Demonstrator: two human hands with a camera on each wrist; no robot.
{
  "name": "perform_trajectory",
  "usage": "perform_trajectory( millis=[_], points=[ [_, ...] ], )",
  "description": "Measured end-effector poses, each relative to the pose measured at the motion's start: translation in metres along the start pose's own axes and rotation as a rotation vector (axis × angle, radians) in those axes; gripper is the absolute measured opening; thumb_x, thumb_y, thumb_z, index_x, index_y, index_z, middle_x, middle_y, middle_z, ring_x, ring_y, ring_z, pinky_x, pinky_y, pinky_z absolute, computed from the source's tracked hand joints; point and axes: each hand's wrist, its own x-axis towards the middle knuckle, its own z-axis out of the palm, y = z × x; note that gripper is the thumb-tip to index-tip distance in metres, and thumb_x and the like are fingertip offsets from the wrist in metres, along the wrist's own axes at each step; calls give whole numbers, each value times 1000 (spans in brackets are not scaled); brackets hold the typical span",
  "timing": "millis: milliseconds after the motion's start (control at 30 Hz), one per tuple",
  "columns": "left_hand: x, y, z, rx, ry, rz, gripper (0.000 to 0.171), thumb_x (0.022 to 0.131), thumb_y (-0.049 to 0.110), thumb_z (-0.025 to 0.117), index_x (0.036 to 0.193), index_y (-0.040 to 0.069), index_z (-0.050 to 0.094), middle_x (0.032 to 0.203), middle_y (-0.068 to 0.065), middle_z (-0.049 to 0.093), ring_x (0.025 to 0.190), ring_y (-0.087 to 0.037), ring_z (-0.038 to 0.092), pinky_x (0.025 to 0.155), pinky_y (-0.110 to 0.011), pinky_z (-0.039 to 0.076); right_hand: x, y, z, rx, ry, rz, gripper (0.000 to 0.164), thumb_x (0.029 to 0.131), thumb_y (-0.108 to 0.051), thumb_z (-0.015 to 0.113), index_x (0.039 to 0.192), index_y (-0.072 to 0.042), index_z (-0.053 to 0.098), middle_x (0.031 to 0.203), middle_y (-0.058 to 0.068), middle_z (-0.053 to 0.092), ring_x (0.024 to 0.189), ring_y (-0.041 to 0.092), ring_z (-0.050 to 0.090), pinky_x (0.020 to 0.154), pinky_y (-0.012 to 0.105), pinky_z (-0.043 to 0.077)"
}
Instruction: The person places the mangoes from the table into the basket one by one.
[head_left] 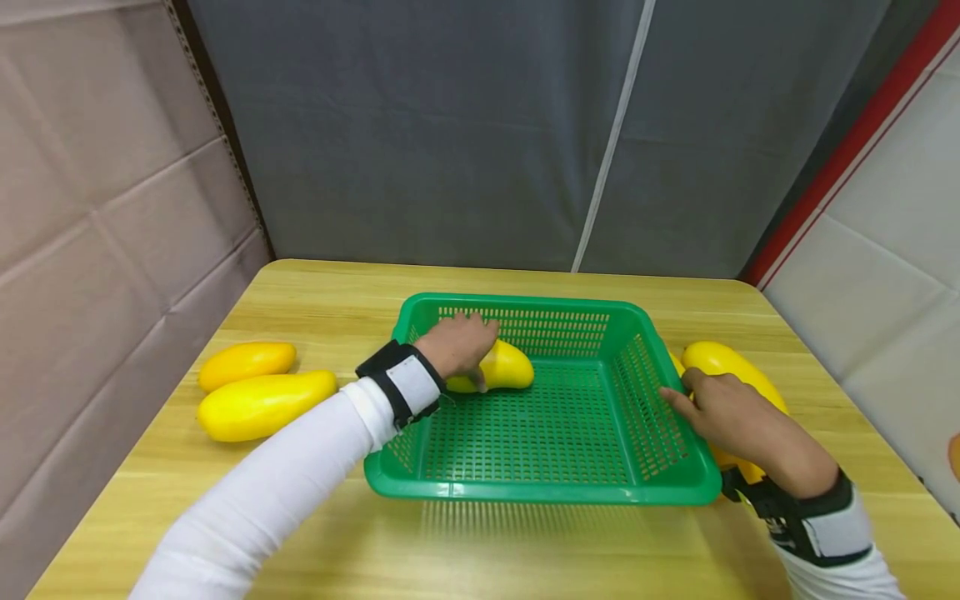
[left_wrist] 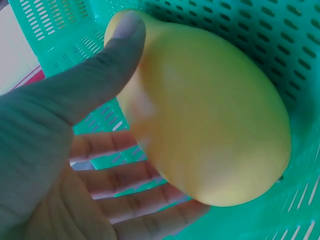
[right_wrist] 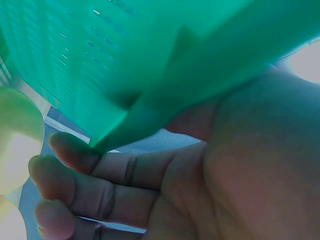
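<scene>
A green plastic basket (head_left: 540, 492) with slotted walls stands in the middle of the table. Inside, at its left end, lies a smooth yellow fruit (head_left: 512, 367), shaped like a papaya. My left hand (head_left: 459, 346) holds this fruit; in the left wrist view the thumb (left_wrist: 131, 30) lies over its narrow end and the fingers (left_wrist: 125, 177) curl at its side. The right hand (head_left: 738, 417) grips the basket's right rim, thumb on top and fingers (right_wrist: 100, 190) bent beneath the lip.
Two more yellow fruits (head_left: 266, 404) lie side by side on the wooden table (head_left: 352, 558), left of the basket. Others (head_left: 735, 367) lie beyond its right wall, partly behind the right hand. A grey curtain (head_left: 450, 150) hangs behind the table, with pale padded walls at both sides.
</scene>
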Motion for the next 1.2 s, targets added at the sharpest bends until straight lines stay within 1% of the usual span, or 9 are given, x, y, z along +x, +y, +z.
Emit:
perform_trajectory(
  millis=[67, 267, 367, 500, 633, 800, 1033, 1200],
  points=[
    [-1, -1, -2, -6, 6, 6, 84, 67, 46, 77, 133, 4, 44, 120, -17, 55, 102, -32, 52, 81, -42, 50, 0, 0, 0, 4, -8, 2, 40, 97, -38, 43, 87, 0, 49, 57, 1, 37, 49, 14, 40, 48, 28, 34],
    [-8, -3, -13, -19, 27, 25, 86, 71, 46, 74, 137, 2, 40, 126, -18, 51, 106, -32, 51, 84, -42, 49, -1, 0, 0, -3, -1, -2, 39, 97, -37, 44, 85, 0, 49, 57, 1, 36, 50, 15, 40, 49, 28, 34],
    [-14, -5, -20, -37, 36, 31, 80, 74, 42, 73, 135, 1, 41, 124, -17, 52, 104, -30, 51, 82, -40, 49, -1, 0, 0, -3, 0, 1, 38, 97, -36, 44, 85, 0, 49, 57, 1, 36, 50, 15, 40, 48, 28, 34],
    [-22, -9, -29, -61, 54, 16, 75, 77, 39, 72, 135, 1, 41, 124, -17, 52, 104, -28, 52, 81, -38, 50, -1, 0, 1, -2, -7, 7, 38, 96, -36, 44, 86, 0, 49, 57, 1, 37, 50, 15, 40, 48, 28, 34],
    [-29, -16, -36, -71, 71, -5, 76, 77, 39, 71, 135, 1, 41, 124, -18, 51, 103, -29, 52, 82, -38, 50, -1, 0, 1, -8, -6, 8, 37, 96, -35, 45, 85, 0, 49, 57, 1, 36, 51, 15, 40, 49, 28, 34],
    [-37, -27, -38, -86, 87, -31, 77, 76, 39, 72, 135, 0, 41, 124, -19, 51, 103, -30, 51, 83, -41, 49, 0, 0, 1, -12, -2, 3, 35, 96, -33, 46, 84, 0, 49, 57, 1, 36, 51, 15, 40, 49, 28, 34],
    [-52, -45, -41, -119, 109, -88, 78, 77, 37, 72, 136, -1, 39, 126, -21, 49, 106, -31, 51, 84, -43, 48, 0, 0, -1, 1, -21, 3, 40, 97, -37, 43, 86, 1, 49, 57, 1, 37, 50, 15, 40, 48, 28, 34],
    [-62, -57, -41, -122, 132, -106, 78, 76, 37, 73, 134, -2, 40, 123, -22, 50, 102, -31, 53, 81, -43, 50, 0, 0, -1, 1, -23, 3, 39, 97, -37, 43, 86, 0, 49, 57, 1, 37, 50, 15, 40, 49, 28, 35]
  ],
)
